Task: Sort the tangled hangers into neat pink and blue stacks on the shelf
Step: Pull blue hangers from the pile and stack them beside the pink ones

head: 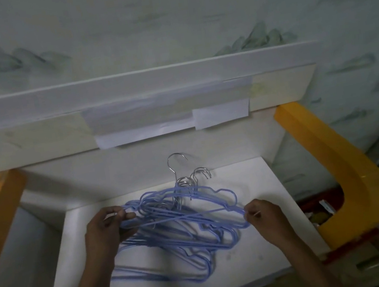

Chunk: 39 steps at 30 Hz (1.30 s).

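Note:
A bundle of several blue wire hangers (184,222) with silver hooks (184,179) lies on the white shelf (264,244), hooks pointing toward the back wall. My left hand (107,231) grips the left ends of the upper hangers. My right hand (264,216) pinches the right end of the top hanger. The upper hangers are lifted a little above the rest, which are fanned out and overlapping below. No pink hanger is in view.
Yellow curved side frames (334,168) flank the shelf on both sides. An upper shelf board (31,143) with white paper taped to its front overhangs at the back. Cluttered items (322,211) lie low on the right beyond the frame.

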Tool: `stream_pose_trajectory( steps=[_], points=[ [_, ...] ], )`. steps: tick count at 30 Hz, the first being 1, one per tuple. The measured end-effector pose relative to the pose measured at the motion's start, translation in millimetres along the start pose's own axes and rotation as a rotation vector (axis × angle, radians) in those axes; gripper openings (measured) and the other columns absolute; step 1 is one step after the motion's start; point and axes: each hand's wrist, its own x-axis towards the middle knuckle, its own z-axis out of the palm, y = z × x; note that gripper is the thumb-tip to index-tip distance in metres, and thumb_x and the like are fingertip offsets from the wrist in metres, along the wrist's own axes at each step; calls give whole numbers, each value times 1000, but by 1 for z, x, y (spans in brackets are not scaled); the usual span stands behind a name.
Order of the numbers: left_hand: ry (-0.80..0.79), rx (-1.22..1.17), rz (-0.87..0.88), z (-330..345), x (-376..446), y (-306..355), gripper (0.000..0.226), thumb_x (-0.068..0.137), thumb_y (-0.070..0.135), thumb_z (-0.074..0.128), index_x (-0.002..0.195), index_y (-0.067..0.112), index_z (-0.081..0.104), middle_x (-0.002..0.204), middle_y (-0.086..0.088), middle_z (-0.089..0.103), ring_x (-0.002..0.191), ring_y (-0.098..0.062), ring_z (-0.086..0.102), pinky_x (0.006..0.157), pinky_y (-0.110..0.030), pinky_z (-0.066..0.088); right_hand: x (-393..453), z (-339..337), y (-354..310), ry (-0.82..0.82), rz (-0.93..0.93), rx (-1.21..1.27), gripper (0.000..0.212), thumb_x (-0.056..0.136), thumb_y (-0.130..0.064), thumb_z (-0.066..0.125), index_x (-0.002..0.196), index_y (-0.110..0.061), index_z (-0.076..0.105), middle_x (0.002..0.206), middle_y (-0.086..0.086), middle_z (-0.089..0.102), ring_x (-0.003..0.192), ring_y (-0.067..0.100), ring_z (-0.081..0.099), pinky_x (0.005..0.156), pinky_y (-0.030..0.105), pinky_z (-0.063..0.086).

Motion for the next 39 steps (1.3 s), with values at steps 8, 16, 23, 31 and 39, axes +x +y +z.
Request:
stream_pose_trajectory(
  steps=[8, 16, 23, 31, 39],
  points=[
    [-88, -68, -19, 4, 17, 9, 7, 95, 0, 54, 91, -4, 58, 80, -21, 69, 58, -29, 69, 52, -29, 58, 5, 2, -7, 66, 32, -64, 17, 84, -20, 71, 75, -28, 58, 74, -9, 63, 68, 6, 58, 56, 13, 36],
    [-128, -68, 1, 8, 24, 14, 6, 95, 2, 55, 92, 0, 60, 74, -14, 73, 55, -27, 68, 53, -29, 59, 7, 0, 8, 46, 2, 173, 16, 92, -17, 63, 81, -27, 59, 74, -5, 67, 70, 13, 66, 64, 34, 55],
    [-106, -73, 15, 10, 4, 19, 8, 96, 3, 55, 96, -4, 59, 82, -21, 72, 63, -35, 71, 56, -33, 60, -9, -24, -5, 46, -75, 754, 3, 96, -2, 54, 96, -3, 57, 76, 25, 69, 75, 38, 69, 68, 45, 60],
    [2, -150, 95, -1, -71, 32, 8, 96, 4, 55, 91, 4, 62, 76, -12, 73, 61, -27, 71, 56, -29, 59, -32, -49, 2, 41, -186, 861, 5, 95, -2, 55, 99, -4, 56, 76, 17, 68, 69, 30, 66, 63, 41, 56],
    [148, -188, 135, -39, -164, 32, 10, 97, 4, 51, 92, 5, 59, 73, -10, 73, 59, -20, 71, 54, -26, 58, -75, -53, -5, -60, -289, 901, 10, 98, -4, 50, 104, -2, 57, 82, 22, 69, 72, 41, 68, 61, 38, 58]
  ],
)
